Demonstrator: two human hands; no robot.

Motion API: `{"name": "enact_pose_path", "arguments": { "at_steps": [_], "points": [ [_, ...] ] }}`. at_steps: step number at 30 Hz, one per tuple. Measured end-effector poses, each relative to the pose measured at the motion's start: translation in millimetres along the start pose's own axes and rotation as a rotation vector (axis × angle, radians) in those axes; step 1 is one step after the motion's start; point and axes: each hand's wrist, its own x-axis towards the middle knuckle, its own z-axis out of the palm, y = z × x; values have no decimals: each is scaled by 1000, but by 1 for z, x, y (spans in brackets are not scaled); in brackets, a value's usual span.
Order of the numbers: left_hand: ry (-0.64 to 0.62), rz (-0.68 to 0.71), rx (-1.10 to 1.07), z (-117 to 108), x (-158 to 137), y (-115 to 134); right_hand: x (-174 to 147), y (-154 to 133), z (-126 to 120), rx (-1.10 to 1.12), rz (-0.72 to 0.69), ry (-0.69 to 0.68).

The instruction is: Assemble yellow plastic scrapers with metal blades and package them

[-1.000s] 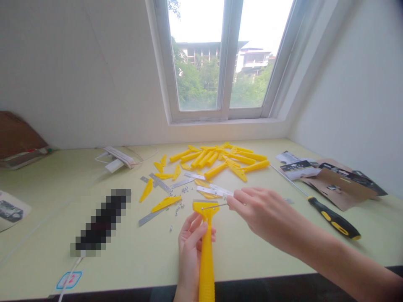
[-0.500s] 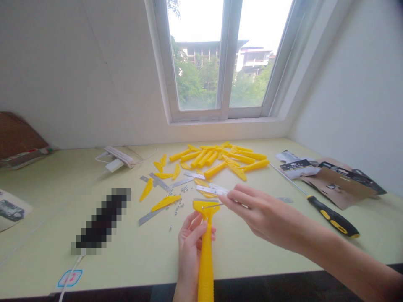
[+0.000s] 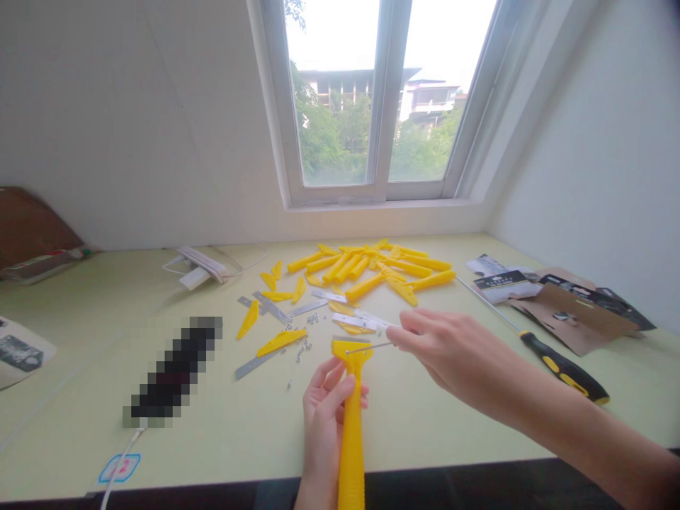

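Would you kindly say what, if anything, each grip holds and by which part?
The left grip holds the scraper by its upper handle, below the head; the right grip holds a thin rod by the part away from the head.

My left grip (image 3: 324,405) wrapped round yellow scraper (image 3: 351,428), wide end (image 3: 353,359) pointing away. Right grip (image 3: 438,343) pinching thin metal rod (image 3: 381,346), tip at that end. Yellow handles (image 3: 346,268), blades (image 3: 253,365), loose screws (image 3: 313,319) strewn on counter (image 3: 446,440), black-yellow screwdriver (image 3: 562,368) off right.
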Motion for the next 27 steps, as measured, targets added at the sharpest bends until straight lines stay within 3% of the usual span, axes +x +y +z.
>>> {"name": "enact_pose_path", "arguments": {
  "at_steps": [6,11,14,20,27],
  "points": [
    [26,-7,-33,-2,0,1,2,2,10,-52,-222,85],
    [3,13,-24,-3,2,-2,-1,0,21,-108,-114,63],
    [34,32,6,-2,4,-5,-5,-2,22,-216,-135,34],
    [55,48,22,-2,5,-7,-11,-6,15,-59,16,-2],
    [8,33,26,-2,2,-3,-10,-11,19,-190,-71,72]
  ]
}}
